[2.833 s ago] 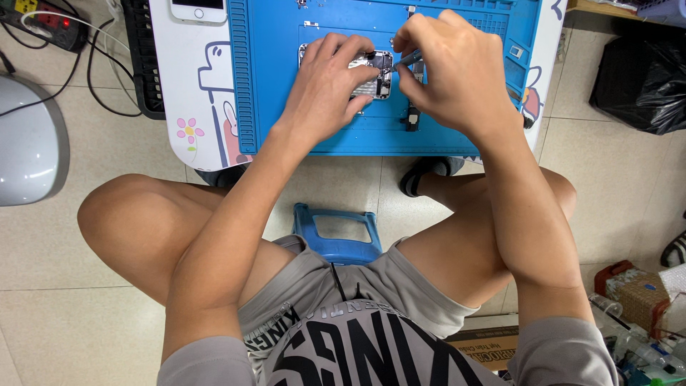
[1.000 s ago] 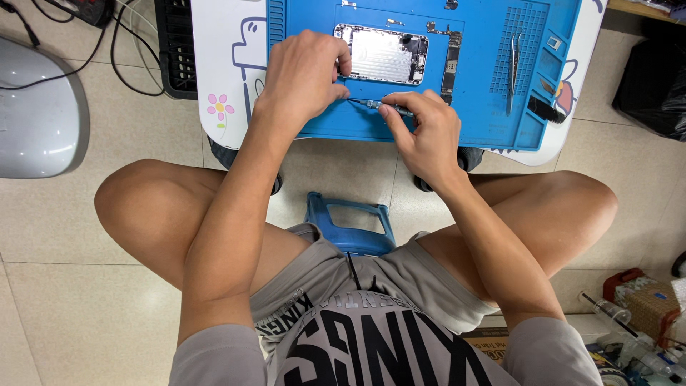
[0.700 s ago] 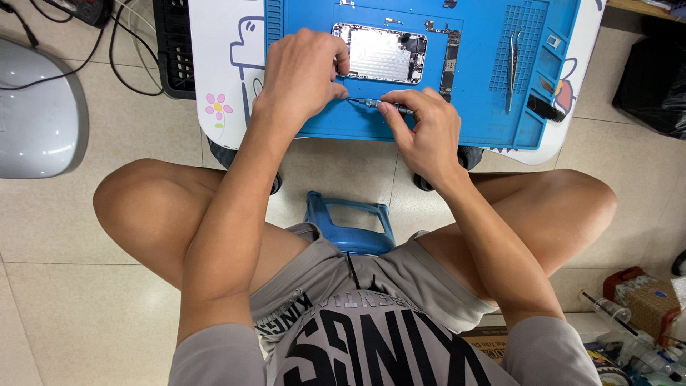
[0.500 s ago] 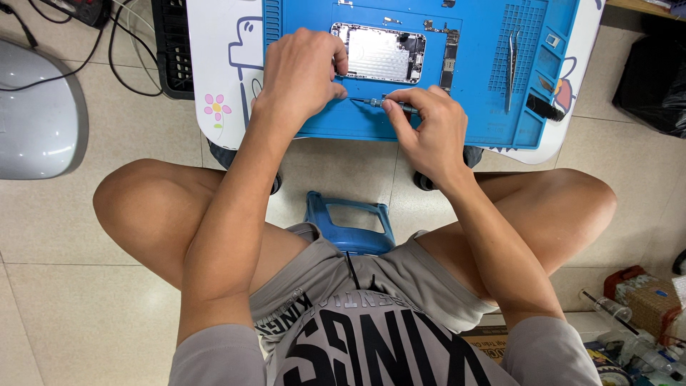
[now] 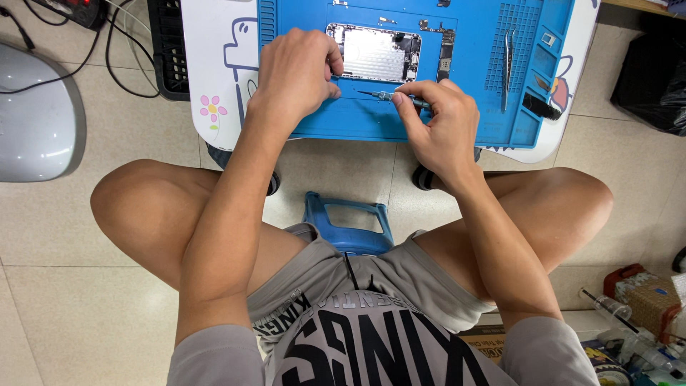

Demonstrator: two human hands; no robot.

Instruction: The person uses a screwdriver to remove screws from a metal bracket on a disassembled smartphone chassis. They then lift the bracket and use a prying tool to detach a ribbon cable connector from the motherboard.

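Note:
An opened phone body [image 5: 375, 53] with bare metal insides lies on a blue work mat [image 5: 457, 114] on a low white table [image 5: 214, 71]. My left hand [image 5: 296, 71] rests curled on the mat at the phone's lower left corner, its fingers touching the phone's edge. My right hand [image 5: 439, 121] pinches a thin screwdriver [image 5: 389, 96] that lies almost flat, tip pointing left toward my left hand, just below the phone.
Tweezers [image 5: 507, 64] and a small black tool [image 5: 541, 107] lie on the mat's right side. A grey rounded device [image 5: 36, 121] and cables sit on the floor at left. A blue stool [image 5: 348, 221] is under me. Boxes and bottles [image 5: 643, 307] clutter the lower right.
Since 2.8 s ago my hands left the phone and came down to the mat's near edge. In the last second the screwdriver and both hands have barely shifted.

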